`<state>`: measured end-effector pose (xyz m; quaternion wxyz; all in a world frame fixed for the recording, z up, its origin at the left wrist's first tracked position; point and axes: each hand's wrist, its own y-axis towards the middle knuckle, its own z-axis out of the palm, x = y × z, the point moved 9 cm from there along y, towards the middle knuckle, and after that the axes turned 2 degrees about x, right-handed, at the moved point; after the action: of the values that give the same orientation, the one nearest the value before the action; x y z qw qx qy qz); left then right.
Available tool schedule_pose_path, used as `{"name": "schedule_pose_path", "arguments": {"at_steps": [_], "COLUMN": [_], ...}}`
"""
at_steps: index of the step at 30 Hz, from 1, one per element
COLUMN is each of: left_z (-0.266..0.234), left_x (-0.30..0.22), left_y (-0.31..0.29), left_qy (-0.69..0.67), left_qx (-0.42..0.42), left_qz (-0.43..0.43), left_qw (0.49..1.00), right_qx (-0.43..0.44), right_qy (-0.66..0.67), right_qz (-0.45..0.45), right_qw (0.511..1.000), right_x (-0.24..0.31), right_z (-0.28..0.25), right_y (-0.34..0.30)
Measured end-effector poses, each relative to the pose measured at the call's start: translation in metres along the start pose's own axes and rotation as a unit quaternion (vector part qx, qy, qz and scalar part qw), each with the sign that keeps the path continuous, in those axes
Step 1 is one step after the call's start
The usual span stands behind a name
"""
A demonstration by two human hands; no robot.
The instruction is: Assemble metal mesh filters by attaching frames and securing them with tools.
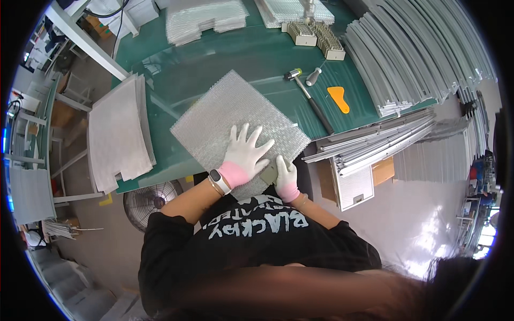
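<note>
A square sheet of silvery mesh (230, 115) lies on the green table (267, 56) right in front of me. My left hand (244, 153), in a white glove with a pink cuff, presses flat on the sheet's near part with its fingers spread. A smartwatch sits on that wrist. My right hand (286, 174), gloved the same way, grips a small grey-green block (269, 172) at the sheet's near corner.
A rubber mallet (310, 99), a short grey tool (314, 76) and an orange scraper (339, 99) lie right of the sheet. Mesh stacks (119, 131) lie at left and at the far edge, metal strip piles (412, 53) at right. A floor fan (151, 200) stands below the table.
</note>
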<state>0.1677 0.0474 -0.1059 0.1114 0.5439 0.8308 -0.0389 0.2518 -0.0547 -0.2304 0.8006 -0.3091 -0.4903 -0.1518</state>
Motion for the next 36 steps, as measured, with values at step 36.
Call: {"name": "schedule_pose_path", "arguments": {"at_steps": [36], "left_z": [0.127], "left_x": [-0.026], "left_y": [-0.073], "left_qy": [-0.557], "left_qx": [0.223], "left_qz": [-0.069], "left_qw": [0.797], "right_qx": [0.209], "right_qy": [-0.753], "right_qz": [-0.090], "right_qw": [0.618], "right_x": [0.058], "right_z": [-0.062], "right_y": [0.045]}}
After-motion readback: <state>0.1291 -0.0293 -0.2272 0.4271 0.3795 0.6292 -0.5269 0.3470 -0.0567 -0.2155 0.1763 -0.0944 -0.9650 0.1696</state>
